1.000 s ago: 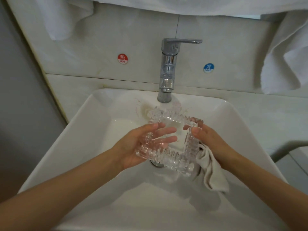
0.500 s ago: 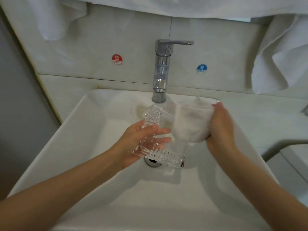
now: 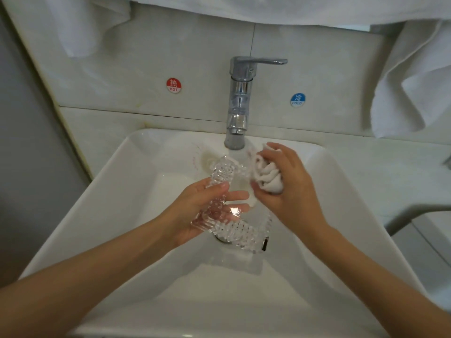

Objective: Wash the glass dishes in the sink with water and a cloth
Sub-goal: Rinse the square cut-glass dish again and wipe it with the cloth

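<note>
A chrome tap [image 3: 238, 101] stands at the back of the white sink [image 3: 136, 215], its lever turned to the right. Water [image 3: 238, 156] falls from the spout towards the far rim of the glass dish [image 3: 241, 234]. On the wall tiles a red hot sticker [image 3: 174, 85] sits left of the tap and a blue cold sticker [image 3: 298, 100] to its right. A white towel [image 3: 410, 81] hangs at the upper right, above the pale worktop [image 3: 366, 172]. The drain [image 3: 220, 238] is mostly hidden behind the dish.

The square, ribbed dish is held over the middle of the sink, tilted up on its left side. The left hand [image 3: 195, 211] has its grip pinching the dish's left rim, fingers lying inside and the thumb outside. The right hand [image 3: 290, 191] has its grip closed round the bunched cloth [image 3: 268, 176], just below the spout and touching the dish's far right corner. That hand and the cloth cover that part of the rim.

Half a second ago the cloth lay spread wider across the dish's right side; now it is balled up in the fist. A second ago the right hand held the dish's right edge with the cloth hanging below it. The left hand's hold on the dish is unchanged.
</note>
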The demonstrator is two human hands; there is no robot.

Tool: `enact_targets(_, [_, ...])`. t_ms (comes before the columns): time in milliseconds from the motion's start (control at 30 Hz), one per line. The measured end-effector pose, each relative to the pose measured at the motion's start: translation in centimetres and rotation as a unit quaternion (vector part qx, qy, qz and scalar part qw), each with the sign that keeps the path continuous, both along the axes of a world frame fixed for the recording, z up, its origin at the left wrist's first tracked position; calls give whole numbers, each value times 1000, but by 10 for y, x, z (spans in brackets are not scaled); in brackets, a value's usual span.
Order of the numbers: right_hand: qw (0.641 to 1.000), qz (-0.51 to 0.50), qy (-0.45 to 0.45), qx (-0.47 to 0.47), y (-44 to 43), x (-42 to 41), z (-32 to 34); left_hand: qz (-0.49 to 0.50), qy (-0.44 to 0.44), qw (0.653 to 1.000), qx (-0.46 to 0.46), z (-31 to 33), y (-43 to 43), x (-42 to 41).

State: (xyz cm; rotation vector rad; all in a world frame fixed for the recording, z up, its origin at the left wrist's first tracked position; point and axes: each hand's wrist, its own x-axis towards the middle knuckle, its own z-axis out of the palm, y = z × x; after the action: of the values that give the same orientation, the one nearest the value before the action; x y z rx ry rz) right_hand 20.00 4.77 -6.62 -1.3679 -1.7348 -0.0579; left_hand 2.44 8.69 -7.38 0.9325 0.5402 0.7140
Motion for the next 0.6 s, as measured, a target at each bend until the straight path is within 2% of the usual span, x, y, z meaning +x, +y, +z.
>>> enact_targets(100, [999,-9,-48,-1,-8,4,-3,1,9,1000,-3,-1,0,3])
enact_targets(233, [982,130,-135,14,-27,-27,-12,30,35,999,1,-5,6,1])
enact_targets(300, [987,118,-109,-2,-20,-28,-8,29,28,999,0,-4,8,-3])
enact_targets(400, [999,24,-42,-8,-10,-9,-2,23,4,1000,4,0,8,-4])
enact_targets(467, [999,-9,-41,-14,-14,0,-3,14,4,1000,8,1,8,-3])
enact_targets(533, [996,9,-87,-4,-22,-5,-6,23,8,1000,4,1,7,-2])
enact_targets(600, [989,83,-126,7,-28,-19,-10,27,13,1000,5,0,5,-2])
